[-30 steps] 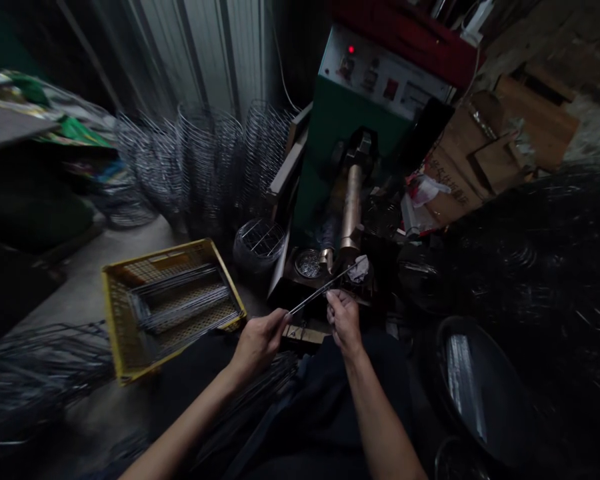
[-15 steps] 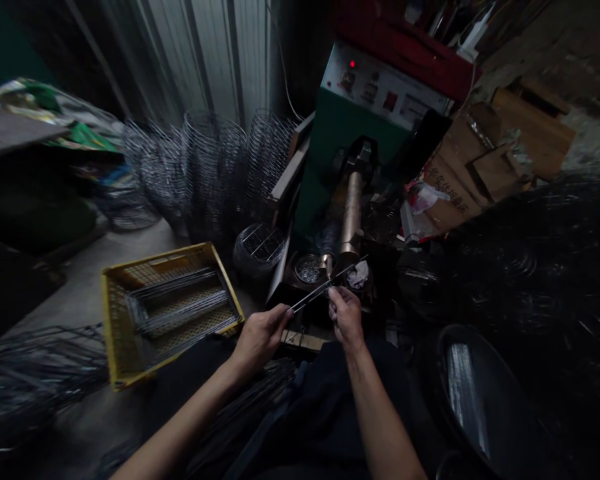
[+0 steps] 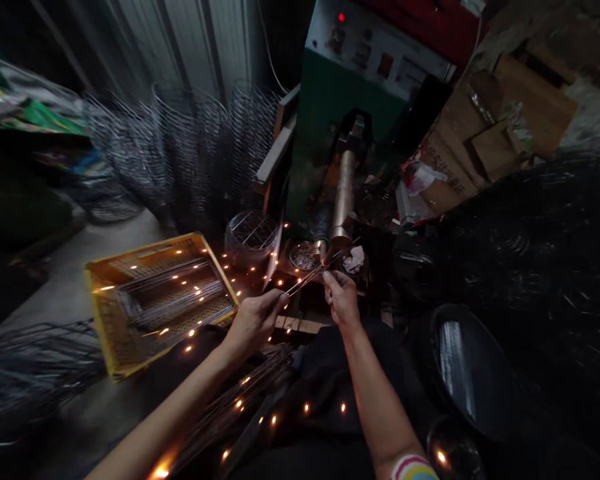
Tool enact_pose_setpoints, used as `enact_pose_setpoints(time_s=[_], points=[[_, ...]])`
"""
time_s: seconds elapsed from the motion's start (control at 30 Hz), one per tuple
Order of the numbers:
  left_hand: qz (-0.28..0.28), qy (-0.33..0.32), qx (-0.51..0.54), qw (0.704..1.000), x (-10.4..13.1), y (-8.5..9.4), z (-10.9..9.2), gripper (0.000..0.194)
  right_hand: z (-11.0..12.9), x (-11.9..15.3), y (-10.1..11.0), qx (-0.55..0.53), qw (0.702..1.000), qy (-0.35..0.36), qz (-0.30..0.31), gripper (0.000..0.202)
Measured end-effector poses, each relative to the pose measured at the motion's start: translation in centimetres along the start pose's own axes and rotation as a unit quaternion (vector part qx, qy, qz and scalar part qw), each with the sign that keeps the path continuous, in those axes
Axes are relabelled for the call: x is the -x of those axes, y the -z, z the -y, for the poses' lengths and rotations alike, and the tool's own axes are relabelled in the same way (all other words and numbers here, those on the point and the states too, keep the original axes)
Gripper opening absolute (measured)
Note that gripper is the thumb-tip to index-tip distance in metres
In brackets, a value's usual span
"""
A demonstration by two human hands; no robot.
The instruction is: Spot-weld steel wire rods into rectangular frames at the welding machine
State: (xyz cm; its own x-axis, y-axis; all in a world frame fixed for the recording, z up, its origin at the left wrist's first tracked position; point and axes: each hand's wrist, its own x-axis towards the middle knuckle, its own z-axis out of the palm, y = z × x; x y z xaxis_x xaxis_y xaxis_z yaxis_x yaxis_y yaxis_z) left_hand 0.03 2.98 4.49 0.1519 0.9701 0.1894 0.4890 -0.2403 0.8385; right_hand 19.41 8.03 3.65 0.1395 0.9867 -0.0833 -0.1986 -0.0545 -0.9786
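Observation:
My left hand (image 3: 255, 321) is closed around the near end of thin metal rods (image 3: 303, 283), which slant up to the right. The fingers of my right hand (image 3: 343, 299) pinch at the rods farther along, beside the electrode tips of a spot welder (image 3: 365, 83). The welder's thick metal arm (image 3: 345, 190) comes down toward the rods' far end. Orange sparks are flying around both hands. How many rods there are, and whether a smaller piece sits in my right fingertips, I cannot make out.
Left of my hands stands a yellow crate (image 3: 98, 327) with bundles of rods. Behind it are stacked wire baskets (image 3: 190, 147) and a round wire piece (image 3: 251, 232). A small dish of metal bits (image 3: 304, 255) sits by the electrodes. Cardboard boxes (image 3: 447, 163) and a black tub (image 3: 485, 373) are on the right.
Bright sparks have burst out over my hands, lap and the crate. Both hands still hold the rods at the electrodes. The whole view has shifted slightly.

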Motion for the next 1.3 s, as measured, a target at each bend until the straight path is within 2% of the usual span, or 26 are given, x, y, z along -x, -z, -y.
enact_pose_setpoints(time_s=[0.3,0.6,0.73,0.9,1.03,1.1,1.2,1.27,1.3], points=[[0.002,-0.029,0.000,1.000,-2.1,-1.9,-0.2,0.032,0.3,-1.3,2.1,0.012,0.999,0.028,-0.017,0.044],[-0.002,-0.032,-0.042,0.999,-2.8,-1.8,0.0,0.033,0.1,-2.4,1.9,0.003,1.000,0.012,-0.012,0.039],[0.006,-0.026,-0.039,0.999,-2.9,-1.5,0.0,0.032,-0.1,-2.6,2.5,0.017,1.000,0.011,0.013,0.040],[0.019,-0.048,-0.044,0.998,-3.7,-1.3,0.2,0.033,-0.8,-1.1,5.3,0.069,0.998,0.003,0.006,0.050],[0.054,-0.087,-0.141,0.985,-3.3,-1.1,0.4,0.022,-2.4,2.2,7.8,0.132,0.990,-0.047,0.000,0.057],[0.101,-0.104,-0.211,0.967,-2.0,-0.3,0.9,0.012,-3.4,4.1,8.6,0.173,0.982,-0.073,0.016,0.057],[0.158,-0.095,-0.292,0.938,1.6,2.6,3.1,0.019,-4.6,6.5,9.1,0.221,0.966,-0.118,0.068,0.056],[0.139,-0.045,-0.309,0.940,4.7,5.6,5.4,0.022,-5.3,7.6,9.3,0.237,0.955,-0.142,0.112,0.055],[0.099,-0.006,-0.300,0.949,6.3,7.4,6.8,0.022,-5.6,8.0,9.3,0.244,0.949,-0.150,0.131,0.055]])
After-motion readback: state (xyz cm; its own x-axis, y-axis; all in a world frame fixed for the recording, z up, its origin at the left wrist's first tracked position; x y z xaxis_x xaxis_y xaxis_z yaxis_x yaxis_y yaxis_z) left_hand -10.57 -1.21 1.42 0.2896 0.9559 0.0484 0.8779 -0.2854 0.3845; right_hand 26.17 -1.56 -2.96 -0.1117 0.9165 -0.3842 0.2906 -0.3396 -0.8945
